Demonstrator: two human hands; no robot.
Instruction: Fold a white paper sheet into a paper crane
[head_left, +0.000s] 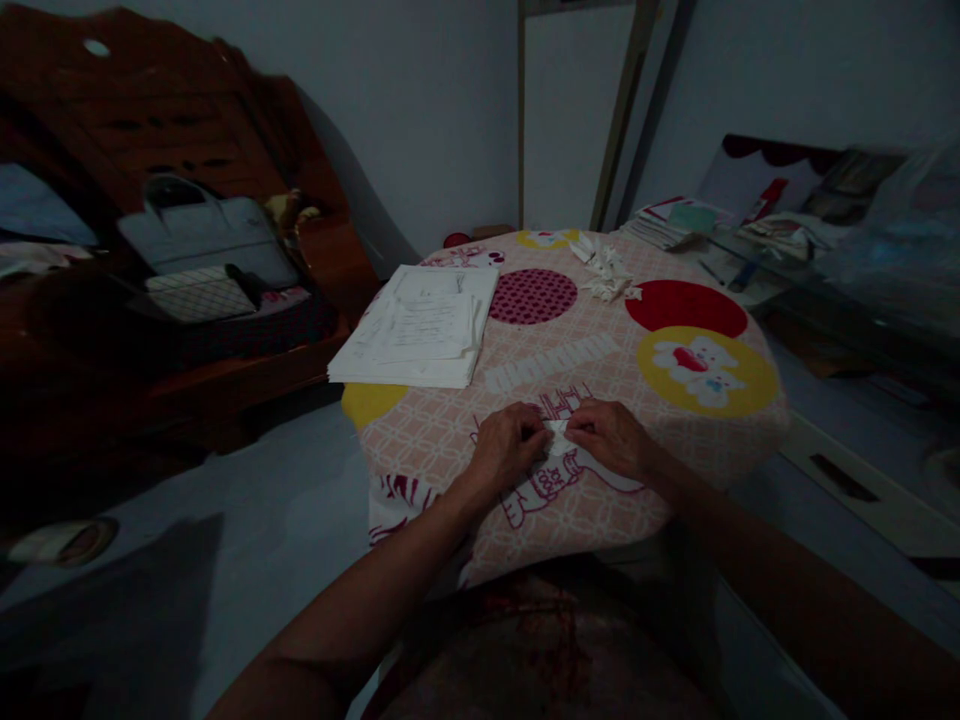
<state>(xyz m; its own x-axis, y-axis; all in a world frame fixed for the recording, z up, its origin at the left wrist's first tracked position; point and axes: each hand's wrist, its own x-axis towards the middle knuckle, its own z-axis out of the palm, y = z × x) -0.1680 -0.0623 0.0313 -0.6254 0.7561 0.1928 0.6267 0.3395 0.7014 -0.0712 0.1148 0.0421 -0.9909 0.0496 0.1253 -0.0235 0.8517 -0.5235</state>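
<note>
A small piece of white paper (556, 438) is pinched between my two hands, just above the near part of the table. My left hand (511, 440) has its fingers closed on the paper's left side. On the right side, the thumb and fingers of my right hand (611, 436) grip it too. Its folds are too small and dim to make out. Farther back on the cloth lies a pile of crumpled or folded white paper pieces (606, 268). To the left rests a stack of white sheets (420, 330), with smaller written sheets on top.
A patterned cloth (540, 370) covers the round table. At right stands a glass-topped table with papers (660, 225), a red bottle (766, 200) and plastic bags. A wooden chair (315, 250) at left holds a light handbag (214, 235). A slipper (64, 541) is on the floor.
</note>
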